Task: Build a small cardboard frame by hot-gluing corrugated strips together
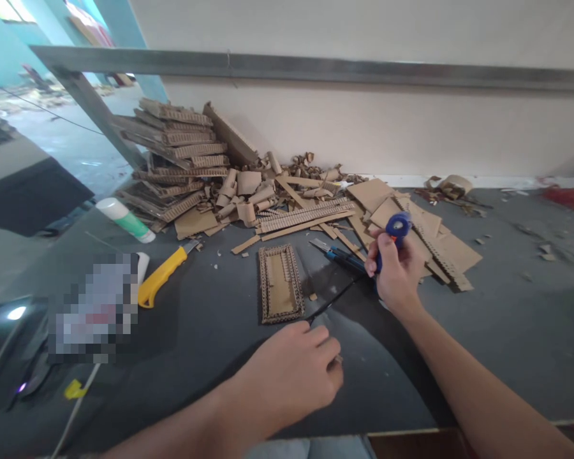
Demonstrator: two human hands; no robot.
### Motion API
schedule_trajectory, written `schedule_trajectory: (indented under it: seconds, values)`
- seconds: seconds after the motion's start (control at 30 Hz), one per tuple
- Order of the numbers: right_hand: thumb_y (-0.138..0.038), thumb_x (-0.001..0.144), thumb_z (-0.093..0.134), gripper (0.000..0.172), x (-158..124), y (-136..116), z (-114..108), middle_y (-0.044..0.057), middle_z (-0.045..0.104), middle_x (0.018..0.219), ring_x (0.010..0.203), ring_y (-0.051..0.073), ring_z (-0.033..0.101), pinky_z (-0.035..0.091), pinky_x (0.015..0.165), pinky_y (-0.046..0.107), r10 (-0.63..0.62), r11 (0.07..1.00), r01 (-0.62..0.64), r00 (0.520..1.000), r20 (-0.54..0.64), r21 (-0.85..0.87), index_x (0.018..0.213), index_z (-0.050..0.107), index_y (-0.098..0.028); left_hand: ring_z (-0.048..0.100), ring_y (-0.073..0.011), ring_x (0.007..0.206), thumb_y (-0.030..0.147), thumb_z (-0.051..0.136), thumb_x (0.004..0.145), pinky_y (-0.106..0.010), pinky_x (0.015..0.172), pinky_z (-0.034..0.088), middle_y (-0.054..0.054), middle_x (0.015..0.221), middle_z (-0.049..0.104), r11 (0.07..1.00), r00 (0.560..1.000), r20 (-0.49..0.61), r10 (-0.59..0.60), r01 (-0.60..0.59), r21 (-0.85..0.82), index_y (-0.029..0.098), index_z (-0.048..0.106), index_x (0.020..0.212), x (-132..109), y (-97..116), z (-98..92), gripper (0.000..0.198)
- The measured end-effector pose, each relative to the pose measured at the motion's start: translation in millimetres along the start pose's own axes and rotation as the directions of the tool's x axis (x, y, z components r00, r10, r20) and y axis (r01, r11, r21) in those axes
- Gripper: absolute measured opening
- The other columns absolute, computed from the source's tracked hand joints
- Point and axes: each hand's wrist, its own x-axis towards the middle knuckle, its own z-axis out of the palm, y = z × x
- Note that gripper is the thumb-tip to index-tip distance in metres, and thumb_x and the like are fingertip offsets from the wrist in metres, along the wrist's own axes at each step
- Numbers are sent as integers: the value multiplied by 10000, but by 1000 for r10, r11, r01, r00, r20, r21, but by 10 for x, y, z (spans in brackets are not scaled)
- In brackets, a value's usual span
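My right hand (399, 271) is wrapped round a blue hot glue gun (398, 226), which is held up over the table. A black cord (335, 298) runs from below the right hand to my left hand (301, 363), whose curled fingers are closed on it. Just beyond the left hand lies a small rectangular cardboard tray (282, 284) with walls of corrugated strips. Beside the right hand, a blue cutter knife (342, 256) lies with its blade toward the tray.
Stacked corrugated pieces (186, 153) stand at the back left, beside curled cardboard scraps (249, 191). Flat cardboard sheets (452, 245) spread behind the right hand. On the left are a yellow cutter knife (162, 277), a white and green tube (127, 220) and a blurred-out object (95, 309).
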Motion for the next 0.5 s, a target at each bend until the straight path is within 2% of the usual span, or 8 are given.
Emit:
schedule_trajectory:
  seconds: [0.17, 0.3, 0.37, 0.43, 0.5]
  values:
    - [-548, 849, 692, 357, -11, -11, 11, -57, 510, 616, 421, 75, 450, 369, 361, 217, 22, 1000, -22, 1000, -14, -10, 891, 578, -213, 596, -188, 753, 158, 625, 888, -317, 494, 358, -87, 930, 694, 997, 991, -100, 83, -83, 9, 170, 646, 796, -5, 69, 151, 94]
    - [-541, 843, 703, 354, -11, -1, 15, -58, 511, 616, 421, 73, 444, 366, 362, 219, 30, 1000, -30, 999, -17, 1, 885, 588, -209, 547, -163, 589, 144, 614, 888, -315, 436, 334, -26, 684, 620, 993, 982, -147, 115, -117, -10, 172, 618, 782, 16, 155, 163, 110]
    - [-541, 845, 699, 350, -8, 16, 13, -57, 512, 619, 422, 77, 448, 370, 363, 224, 34, 999, -34, 999, -14, -19, 885, 587, -212, 536, -158, 550, 139, 591, 910, -315, 421, 329, -11, 654, 596, 994, 985, -130, 111, -113, -9, 160, 637, 895, 16, 153, 111, 53]
    - [-547, 846, 693, 352, -4, 35, 8, -58, 511, 614, 419, 84, 451, 372, 364, 231, 29, 998, -30, 1000, -12, -53, 893, 584, -216, 580, -168, 595, 139, 579, 924, -314, 433, 363, -20, 714, 623, 994, 995, -56, 81, -85, -65, 148, 632, 1020, -1, 88, 17, 110]
    - [-552, 843, 691, 356, -1, 49, 2, -62, 504, 602, 416, 91, 451, 373, 367, 236, 14, 996, -15, 1000, -7, -84, 902, 582, -219, 646, -179, 744, 168, 588, 922, -297, 514, 451, -57, 887, 676, 969, 998, 53, 24, -11, -246, 152, 629, 1075, -36, -51, -100, 159]
